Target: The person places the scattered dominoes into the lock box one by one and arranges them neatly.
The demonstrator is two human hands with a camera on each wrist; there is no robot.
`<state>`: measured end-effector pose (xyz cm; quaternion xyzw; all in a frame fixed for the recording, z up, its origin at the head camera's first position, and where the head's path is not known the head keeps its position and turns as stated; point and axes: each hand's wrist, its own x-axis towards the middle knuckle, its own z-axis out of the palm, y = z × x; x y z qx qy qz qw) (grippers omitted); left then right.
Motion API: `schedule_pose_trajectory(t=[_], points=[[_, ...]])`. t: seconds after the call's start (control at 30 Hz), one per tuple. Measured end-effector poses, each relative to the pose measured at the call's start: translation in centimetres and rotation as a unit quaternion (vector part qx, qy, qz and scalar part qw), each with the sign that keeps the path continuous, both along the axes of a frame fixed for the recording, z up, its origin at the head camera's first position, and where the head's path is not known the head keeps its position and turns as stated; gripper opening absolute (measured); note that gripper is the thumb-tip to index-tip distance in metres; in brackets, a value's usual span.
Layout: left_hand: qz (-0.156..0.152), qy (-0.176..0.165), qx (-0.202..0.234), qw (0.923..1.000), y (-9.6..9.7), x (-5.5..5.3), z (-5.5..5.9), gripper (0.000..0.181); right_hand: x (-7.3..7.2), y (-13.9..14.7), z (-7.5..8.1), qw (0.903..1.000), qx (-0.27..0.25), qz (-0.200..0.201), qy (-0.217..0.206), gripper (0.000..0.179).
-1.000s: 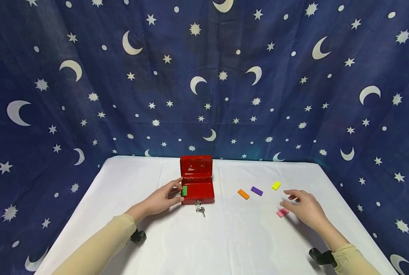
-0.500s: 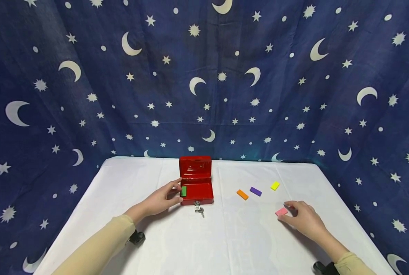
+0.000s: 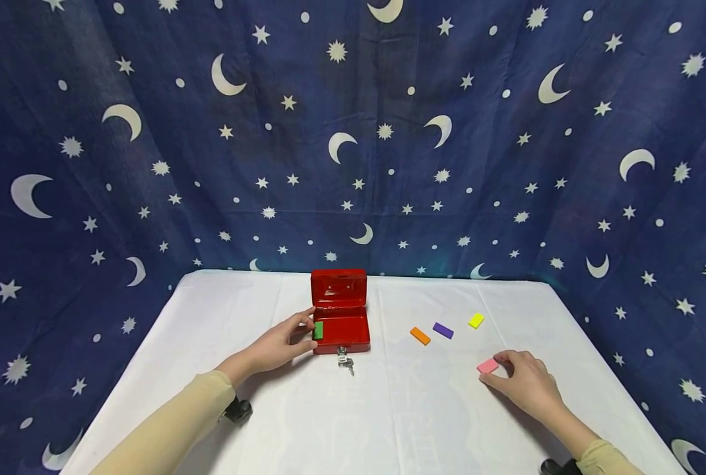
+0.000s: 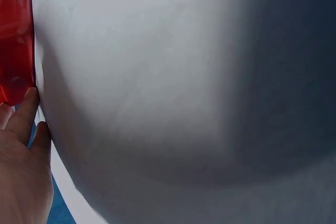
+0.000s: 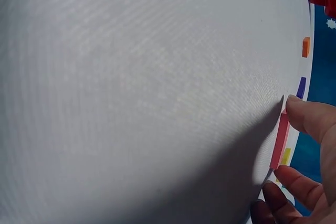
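A red metal cash box (image 3: 342, 333) stands with its lid raised at the table's back, and a green block (image 3: 319, 330) lies inside at the left. My left hand (image 3: 276, 344) touches the box's left side, thumb by the front corner and index finger by the back one. To the right, a flat pink rectangular block (image 3: 487, 366) is pinched at its ends between the thumb and fingertips of my right hand (image 3: 528, 384). The right wrist view has the thumb at one end of the pink block (image 5: 280, 141) and a fingertip at the other.
An orange block (image 3: 420, 336), a purple block (image 3: 443, 330) and a yellow block (image 3: 476, 320) lie on the white-covered table (image 3: 353, 422) between the box and my right hand. Keys (image 3: 348, 364) hang from the box's front latch. A starry blue curtain (image 3: 353, 185) rises behind.
My right hand has come down and taken the pink block between thumb and fingertips. Left hand, box and other blocks look unmoved.
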<state>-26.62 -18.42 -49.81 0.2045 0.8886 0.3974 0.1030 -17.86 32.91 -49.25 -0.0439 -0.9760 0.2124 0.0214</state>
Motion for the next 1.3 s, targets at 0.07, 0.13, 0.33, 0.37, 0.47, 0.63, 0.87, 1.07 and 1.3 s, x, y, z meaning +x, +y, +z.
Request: schedule_pose_trajectory(t=[0.07, 0.13, 0.33, 0.37, 0.47, 0.63, 0.87, 1.07, 1.3], points=[[0.000, 0.001, 0.002, 1.0000, 0.04, -0.01, 0.04, 0.033, 0.02, 0.03, -0.07, 1.0000, 0.001, -0.001, 0.002, 0.070], [-0.001, 0.001, 0.004, 1.0000, 0.09, 0.01, 0.07, 0.032, 0.05, 0.04, -0.11, 1.0000, 0.000, -0.003, 0.004, 0.070], [0.003, -0.001, -0.002, 1.0000, 0.16, 0.13, 0.10, 0.032, 0.06, 0.06, -0.18, 1.0000, 0.001, -0.005, 0.005, 0.068], [0.004, -0.002, -0.002, 1.0000, 0.15, 0.15, 0.10, 0.032, 0.03, 0.06, -0.21, 1.0000, 0.001, -0.006, 0.005, 0.068], [0.006, -0.003, 0.000, 1.0000, 0.16, 0.16, 0.12, 0.033, -0.05, 0.10, -0.29, 1.0000, 0.001, -0.007, 0.005, 0.067], [0.004, -0.002, 0.001, 1.0000, 0.14, 0.05, 0.10, 0.034, -0.11, 0.16, -0.43, 0.9999, 0.005, -0.010, 0.004, 0.066], [-0.002, -0.002, 0.002, 1.0000, 0.05, 0.00, 0.02, 0.034, -0.11, 0.11, -0.55, 0.9999, 0.008, -0.009, 0.008, 0.064], [0.003, -0.006, -0.002, 1.0000, 0.11, 0.02, 0.02, 0.035, 0.03, 0.15, -0.76, 0.9997, 0.007, 0.007, 0.023, 0.058], [-0.009, 0.000, 0.014, 0.9999, 0.09, 0.07, 0.07, 0.035, 0.12, 0.26, -0.86, 0.9990, 0.004, 0.027, 0.034, 0.059]])
